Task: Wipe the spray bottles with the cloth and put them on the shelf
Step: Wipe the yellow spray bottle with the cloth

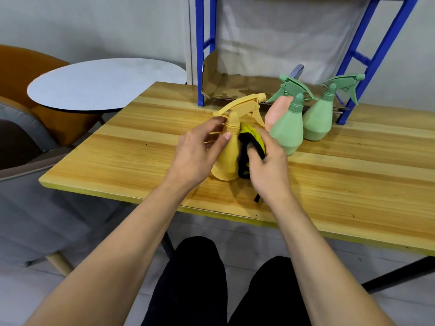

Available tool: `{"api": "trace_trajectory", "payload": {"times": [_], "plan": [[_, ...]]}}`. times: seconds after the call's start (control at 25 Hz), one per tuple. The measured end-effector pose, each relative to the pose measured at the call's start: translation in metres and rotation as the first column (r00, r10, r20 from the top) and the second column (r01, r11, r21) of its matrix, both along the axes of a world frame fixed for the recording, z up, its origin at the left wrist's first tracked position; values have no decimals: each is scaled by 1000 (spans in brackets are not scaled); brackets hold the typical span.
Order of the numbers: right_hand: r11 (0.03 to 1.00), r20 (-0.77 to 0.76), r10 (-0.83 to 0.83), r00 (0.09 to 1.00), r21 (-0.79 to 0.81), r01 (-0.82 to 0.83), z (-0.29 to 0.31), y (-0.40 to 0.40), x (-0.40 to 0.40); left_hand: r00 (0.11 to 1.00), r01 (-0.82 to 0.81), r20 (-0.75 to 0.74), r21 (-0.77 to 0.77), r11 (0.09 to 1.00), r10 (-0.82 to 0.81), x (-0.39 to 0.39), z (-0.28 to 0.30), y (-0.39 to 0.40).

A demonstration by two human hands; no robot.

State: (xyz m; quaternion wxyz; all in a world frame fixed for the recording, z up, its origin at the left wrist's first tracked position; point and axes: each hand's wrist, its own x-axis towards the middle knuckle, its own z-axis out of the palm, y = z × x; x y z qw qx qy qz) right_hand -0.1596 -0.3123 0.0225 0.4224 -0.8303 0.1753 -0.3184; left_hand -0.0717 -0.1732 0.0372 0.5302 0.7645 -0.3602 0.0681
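The yellow spray bottle (226,158) stood upright on the wooden worktop (329,180), not far from its near edge, and serves here as the landmark. The left hand (195,154) held the yellow spray bottle from its left side, fingers (211,124) curled toward the neck just under the trigger head and the thumb laid across the front of the shoulder. The right hand (266,161) pressed a yellow cloth with a black border (249,149) against the right side of the yellow spray bottle; its fingers were curled round the cloth, pinching it against the bottle's body. The lower end of the cloth hung down beside the bottle's base.

Behind and to the right of the yellow spray bottle stood three more bottles on the worktop. The pink spray bottle (275,114) was nearest, partly hidden by the nearer green spray bottle (288,128), which stood just beside it. The farther green spray bottle (317,118) stood a little further right and back, close to the nearer green one.

Behind the yellow spray bottle, at the back of the worktop, rose the blue shelf frame (202,67), with cardboard (226,85) lying on its lowest level. Well to the left of the yellow spray bottle, off the worktop, stood a round grey table (98,83), with an orange chair (23,67) behind it.
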Motion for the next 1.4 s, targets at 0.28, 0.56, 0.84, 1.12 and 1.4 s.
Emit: {"api": "trace_trajectory", "payload": {"times": [0.28, 0.56, 0.84, 1.12, 1.4], "plan": [[999, 67, -45, 997, -18, 46, 8, 11, -1, 998, -43, 46, 6, 999, 43, -3, -3, 1], [986, -123, -131, 984, -121, 116, -23, 1, -18, 989, -139, 63, 24, 990, 137, -15, -3, -4], [963, 94, -197, 976, 205, 175, -24, -1, -25, 985, -97, -142, -9, 995, 95, -18, -6, -8], [994, 157, -86, 984, 86, 73, 6, 13, -14, 980, 167, -123, 80, 983, -156, 4, -13, 12], [985, -40, -129, 991, -119, 123, -20, 3, -23, 989, 95, -111, -28, 995, -98, -2, -21, 4]]}}
